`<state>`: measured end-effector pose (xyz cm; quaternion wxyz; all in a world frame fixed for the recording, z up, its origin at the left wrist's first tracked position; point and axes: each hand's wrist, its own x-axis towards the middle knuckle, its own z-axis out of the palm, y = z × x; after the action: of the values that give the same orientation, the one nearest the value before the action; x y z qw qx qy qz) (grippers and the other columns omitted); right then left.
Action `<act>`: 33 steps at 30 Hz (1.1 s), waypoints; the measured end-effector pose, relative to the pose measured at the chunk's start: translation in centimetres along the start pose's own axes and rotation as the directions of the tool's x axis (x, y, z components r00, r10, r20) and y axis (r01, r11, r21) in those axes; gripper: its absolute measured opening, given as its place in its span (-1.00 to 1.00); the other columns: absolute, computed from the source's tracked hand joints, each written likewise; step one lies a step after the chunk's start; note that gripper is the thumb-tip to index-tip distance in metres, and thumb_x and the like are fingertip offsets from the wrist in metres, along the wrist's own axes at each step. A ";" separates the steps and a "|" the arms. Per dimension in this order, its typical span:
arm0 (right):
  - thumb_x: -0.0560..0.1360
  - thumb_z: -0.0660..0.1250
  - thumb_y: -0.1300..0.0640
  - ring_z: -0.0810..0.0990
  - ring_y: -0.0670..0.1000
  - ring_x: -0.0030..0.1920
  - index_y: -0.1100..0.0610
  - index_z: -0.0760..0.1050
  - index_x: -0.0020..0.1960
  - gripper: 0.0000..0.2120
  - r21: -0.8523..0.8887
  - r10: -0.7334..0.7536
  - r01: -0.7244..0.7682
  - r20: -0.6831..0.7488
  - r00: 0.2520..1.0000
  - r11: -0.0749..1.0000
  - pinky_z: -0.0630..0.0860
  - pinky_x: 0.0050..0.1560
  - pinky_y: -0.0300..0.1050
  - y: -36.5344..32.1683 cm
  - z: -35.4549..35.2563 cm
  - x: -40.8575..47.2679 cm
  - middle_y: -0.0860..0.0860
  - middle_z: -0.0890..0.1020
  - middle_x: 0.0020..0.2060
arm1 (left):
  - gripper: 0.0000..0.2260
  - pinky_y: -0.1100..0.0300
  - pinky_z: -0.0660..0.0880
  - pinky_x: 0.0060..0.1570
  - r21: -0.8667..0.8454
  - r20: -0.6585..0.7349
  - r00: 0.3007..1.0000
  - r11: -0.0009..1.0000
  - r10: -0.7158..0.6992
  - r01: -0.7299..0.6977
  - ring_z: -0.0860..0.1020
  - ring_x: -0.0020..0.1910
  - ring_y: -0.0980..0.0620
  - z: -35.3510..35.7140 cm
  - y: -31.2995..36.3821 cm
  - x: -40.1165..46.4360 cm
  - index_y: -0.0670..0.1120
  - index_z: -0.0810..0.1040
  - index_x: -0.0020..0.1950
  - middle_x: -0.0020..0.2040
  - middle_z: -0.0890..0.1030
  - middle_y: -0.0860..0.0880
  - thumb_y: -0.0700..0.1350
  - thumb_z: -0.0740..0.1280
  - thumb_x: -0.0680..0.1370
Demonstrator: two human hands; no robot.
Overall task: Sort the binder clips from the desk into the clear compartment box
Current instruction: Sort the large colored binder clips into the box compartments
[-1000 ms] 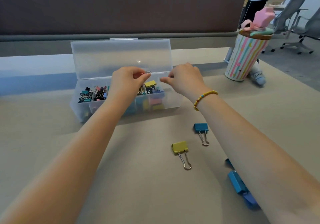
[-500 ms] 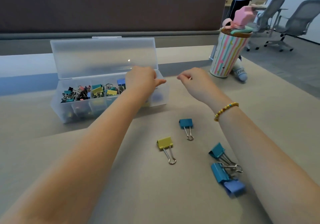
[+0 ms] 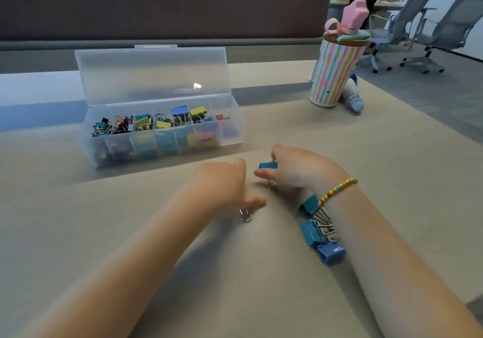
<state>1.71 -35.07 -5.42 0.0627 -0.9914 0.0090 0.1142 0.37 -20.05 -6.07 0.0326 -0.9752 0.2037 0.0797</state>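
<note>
Right hand [image 3: 300, 173], frame centre: pinches a small teal binder clip [image 3: 268, 165] | Left hand [image 3: 222, 183], beside it: covers a yellow clip, wire handles [image 3: 245, 216] showing; grip cannot be told | Clear plastic compartment box [image 3: 167, 144], upper left: lid up, holding mixed clips | Three blue binder clips [image 3: 320, 233], lower right on the tan desk [image 3: 287, 298].

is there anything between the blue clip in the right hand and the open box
Nothing visible. The right hand pinches the blue clip just above the desk, and only bare desk lies between it and the clear compartment box, whose lid stands open.
</note>
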 end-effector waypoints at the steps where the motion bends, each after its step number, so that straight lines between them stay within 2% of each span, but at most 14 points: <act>1: 0.51 0.23 -0.18 0.48 0.12 0.09 0.14 0.32 0.23 -0.54 -0.008 -0.004 0.004 0.000 1.000 1.000 0.38 -0.03 -0.07 -0.2 0.0 -0.1 0.10 0.52 0.13 | -0.47 0.13 0.31 -0.16 0.004 -0.010 1.000 1.000 -0.003 0.003 0.51 0.10 -0.14 0.1 0.1 0.1 -0.11 0.31 0.19 0.14 0.54 -0.13 0.30 0.18 0.49; 4: 0.54 0.24 -0.03 0.49 0.14 0.09 0.16 0.32 0.20 -0.66 0.029 -0.012 0.013 -0.022 1.000 1.000 0.34 -0.07 -0.11 -0.6 0.1 -0.2 0.13 0.52 0.12 | -0.66 0.13 0.33 -0.18 -0.052 0.006 1.000 0.999 -0.009 0.009 0.50 0.04 -0.14 0.0 0.0 0.5 -0.12 0.30 0.14 0.11 0.53 -0.14 0.11 0.19 0.55; 7: 0.55 0.22 0.02 0.48 0.13 0.06 0.17 0.32 0.20 -0.69 0.053 -0.009 0.010 -0.029 1.000 0.999 0.34 -0.09 -0.12 -0.9 0.2 -0.1 0.14 0.52 0.10 | -0.78 0.13 0.33 -0.20 -0.082 0.010 1.000 0.996 -0.016 0.017 0.46 -0.05 -0.14 0.0 0.0 0.7 -0.14 0.31 0.11 0.08 0.50 -0.17 -0.03 0.17 0.56; 11: 0.55 0.20 -0.01 0.44 0.10 -0.07 0.17 0.32 0.15 -0.71 0.082 0.000 0.007 -0.081 0.997 0.997 0.34 -0.12 -0.10 -0.9 0.2 0.1 0.13 0.52 0.04 | -0.76 0.10 0.37 -0.15 -0.096 -0.052 0.997 0.994 -0.059 0.053 0.49 0.03 -0.21 0.0 -0.4 1.2 -0.18 0.40 0.13 0.09 0.46 -0.20 -0.05 0.14 0.58; 14: 0.56 0.19 -0.04 0.47 0.07 -0.08 0.14 0.34 0.15 -0.71 0.197 0.003 0.010 -0.064 0.998 0.980 0.39 -0.14 -0.09 -0.4 0.1 0.4 0.08 0.53 -0.01 | -0.75 0.12 0.47 -0.04 -0.269 -0.081 0.996 0.963 -0.035 0.012 0.53 0.00 -0.12 -0.8 -1.2 1.3 -0.15 0.48 0.14 0.08 0.52 -0.15 -0.03 0.19 0.58; 16: 0.54 0.21 -0.05 0.52 0.04 -0.14 0.11 0.36 0.10 -0.75 0.373 0.003 0.018 -0.055 0.998 0.928 0.47 -0.20 -0.06 -0.1 -0.1 0.7 0.02 0.56 -0.10 | -0.83 0.17 0.51 -0.10 -0.520 -0.137 0.990 0.853 -0.042 -0.035 0.55 -0.15 0.00 -2.0 -2.0 1.5 -0.11 0.50 0.06 -0.06 0.55 -0.06 -0.05 0.24 0.57; 18: 0.53 0.24 -0.06 0.52 -0.01 -0.20 0.10 0.38 0.07 -0.76 0.508 0.022 0.020 -0.077 0.997 0.861 0.52 -0.22 -0.08 0.1 -0.7 1.2 -0.01 0.54 -0.18 | -0.92 0.20 0.53 -0.18 -0.721 -0.238 0.962 0.688 -0.131 -0.085 0.52 -0.32 0.10 -3.6 -3.2 2.9 -0.07 0.49 -0.05 -0.21 0.52 0.02 -0.08 0.26 0.56; 20: 0.53 0.25 -0.04 0.52 0.00 -0.18 0.11 0.39 0.05 -0.77 0.564 0.034 0.053 -0.143 0.989 0.824 0.50 -0.18 -0.10 0.0 -1.5 1.9 0.00 0.53 -0.18 | -0.93 0.18 0.54 -0.19 -0.821 -0.333 0.905 0.553 -0.264 -0.141 0.51 -0.38 0.11 -4.9 -4.4 5.2 -0.05 0.49 -0.12 -0.28 0.49 0.03 -0.12 0.26 0.56; 22: 0.54 0.24 -0.01 0.50 0.01 -0.17 0.10 0.38 -0.05 -0.83 0.667 0.051 0.111 -0.219 0.975 0.737 0.48 -0.23 -0.13 -0.2 -2.4 2.7 0.01 0.52 -0.22 | -0.95 0.37 0.50 -0.36 -0.845 -0.379 0.854 0.509 -0.356 -0.163 0.48 -0.40 0.15 -5.8 -5.1 7.3 -0.07 0.49 -0.07 -0.28 0.48 0.05 -0.13 0.25 0.56; 24: 0.56 0.23 0.00 0.49 0.00 -0.18 0.07 0.36 -0.08 -0.86 0.734 0.066 0.160 -0.269 0.961 0.660 0.45 -0.29 -0.18 -0.7 -3.1 3.6 -0.01 0.50 -0.25 | -0.91 0.48 0.37 -0.57 -0.832 -0.385 0.842 0.538 -0.378 -0.139 0.44 -0.39 0.18 -6.0 -5.5 9.3 -0.08 0.49 0.03 -0.22 0.48 0.04 -0.12 0.23 0.58; 25: 0.56 0.22 0.00 0.50 -0.01 -0.17 0.08 0.36 -0.04 -0.85 0.743 0.073 0.173 -0.286 0.956 0.646 0.46 -0.28 -0.18 -0.9 -3.4 4.1 -0.01 0.50 -0.24 | -0.88 0.47 0.37 -0.59 -0.822 -0.372 0.858 0.554 -0.354 -0.128 0.44 -0.38 0.17 -5.8 -5.6 10.3 -0.09 0.50 0.08 -0.18 0.50 0.02 -0.12 0.23 0.58; 27: 0.56 0.21 -0.02 0.50 -0.03 -0.17 0.09 0.35 0.05 -0.81 0.744 0.080 0.196 -0.318 0.945 0.638 0.48 -0.24 -0.17 -1.3 -3.9 4.9 -0.03 0.50 -0.22 | -0.84 0.38 0.43 -0.51 -0.781 -0.322 0.906 0.618 -0.274 -0.091 0.47 -0.36 0.13 -5.4 -5.9 11.9 -0.11 0.51 0.12 -0.09 0.54 -0.06 -0.12 0.24 0.57; 30: 0.56 0.21 -0.03 0.51 -0.05 -0.15 0.08 0.34 0.07 -0.80 0.714 0.063 0.219 -0.346 0.936 0.665 0.52 -0.12 -0.11 -1.6 -4.4 6.0 -0.03 0.51 -0.19 | -0.85 0.29 0.48 -0.27 -0.605 -0.241 0.959 0.796 -0.150 -0.028 0.54 -0.23 0.01 -4.7 -6.6 13.1 -0.14 0.53 0.08 -0.02 0.60 -0.12 -0.14 0.26 0.56; 33: 0.55 0.22 -0.03 0.49 -0.04 -0.13 0.09 0.35 0.06 -0.79 0.680 0.044 0.228 -0.357 0.933 0.697 0.52 -0.08 -0.07 -2.0 -4.5 7.2 -0.01 0.51 -0.15 | -0.96 0.13 0.48 -0.05 -0.384 -0.261 0.959 0.923 -0.113 0.004 0.57 -0.08 -0.12 -4.4 -7.1 13.4 -0.07 0.51 -0.09 -0.11 0.60 -0.14 -0.18 0.28 0.53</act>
<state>9.79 -33.72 -2.46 0.4436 -0.8928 0.0127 -0.0777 16.01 -19.21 -3.77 -0.1832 -0.9701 0.1576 -0.0210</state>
